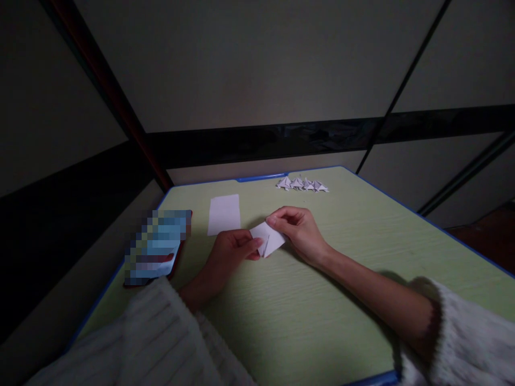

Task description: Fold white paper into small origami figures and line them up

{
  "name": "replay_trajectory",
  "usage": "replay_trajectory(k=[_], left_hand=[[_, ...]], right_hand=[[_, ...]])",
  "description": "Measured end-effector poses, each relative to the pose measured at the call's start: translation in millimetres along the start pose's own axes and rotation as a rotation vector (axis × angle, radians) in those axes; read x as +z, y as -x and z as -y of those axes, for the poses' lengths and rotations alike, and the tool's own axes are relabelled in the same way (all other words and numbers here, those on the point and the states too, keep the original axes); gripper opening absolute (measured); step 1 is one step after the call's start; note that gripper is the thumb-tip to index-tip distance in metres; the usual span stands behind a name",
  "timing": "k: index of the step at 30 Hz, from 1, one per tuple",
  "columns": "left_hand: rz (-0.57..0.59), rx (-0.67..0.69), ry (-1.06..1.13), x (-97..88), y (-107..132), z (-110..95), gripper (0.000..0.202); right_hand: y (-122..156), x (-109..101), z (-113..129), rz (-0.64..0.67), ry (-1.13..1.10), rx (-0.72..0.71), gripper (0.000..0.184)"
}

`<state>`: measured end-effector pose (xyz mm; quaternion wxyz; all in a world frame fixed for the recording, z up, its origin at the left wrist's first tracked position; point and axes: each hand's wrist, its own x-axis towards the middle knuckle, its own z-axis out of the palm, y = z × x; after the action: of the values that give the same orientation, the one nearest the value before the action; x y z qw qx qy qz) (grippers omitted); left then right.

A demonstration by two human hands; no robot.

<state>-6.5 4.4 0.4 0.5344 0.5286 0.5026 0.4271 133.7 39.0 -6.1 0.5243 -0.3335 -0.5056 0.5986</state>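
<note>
A small piece of folded white paper (273,239) is held between my two hands over the middle of the table, with a crease line showing on its face. My left hand (230,253) pinches its left edge, the thumb lying on top. At the upper right edge, my right hand (300,231) grips it between thumb and bent fingers. Just behind my left hand lies a flat white sheet of paper (223,212). Toward the far edge, several folded paper figures (301,184) stand in a row.
The light green table (346,316) has a blue rim. On its left side lies a phone (159,246) in a red case, its screen lit and blurred out. Dark-banded wall panels (257,69) rise right behind the table and along its left.
</note>
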Motion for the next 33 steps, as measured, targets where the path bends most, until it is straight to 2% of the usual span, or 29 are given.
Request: replay_trajectory(k=[3,6,10,15,19,25,29,33], left_hand=[[-0.123,0.059,-0.024,-2.0,-2,1,0.01],[-0.163,0.127,-0.043,-4.0,-4,4,0.008],[-0.111,0.169,-0.076,-3.8,-4,6,0.008],[-0.012,0.11,-0.106,-1.9,-2,8,0.007],[0.047,0.122,-0.153,-2.3,-2,12,0.006],[0.098,0.132,-0.198,-2.7,-2,14,0.007],[0.082,0.107,-0.111,-2.8,-3,7,0.013],[-0.019,0.065,-0.098,-2.9,-1,-1,0.02]], right_hand=[[-1,0,1,0.042,0.051,0.036,0.015],[-2,-1,1,0.114,0.117,0.073,0.017],[1,0,0,0.284,0.222,0.101,0.022],[6,-3,0,0.452,0.422,0.07,0.027],[6,-7,0,0.523,0.604,-0.03,0.028],[6,-8,3,0.569,0.789,-0.173,0.026],[7,-6,5,0.489,0.695,-0.16,0.026],[8,-3,5,0.394,0.566,-0.093,0.028]])
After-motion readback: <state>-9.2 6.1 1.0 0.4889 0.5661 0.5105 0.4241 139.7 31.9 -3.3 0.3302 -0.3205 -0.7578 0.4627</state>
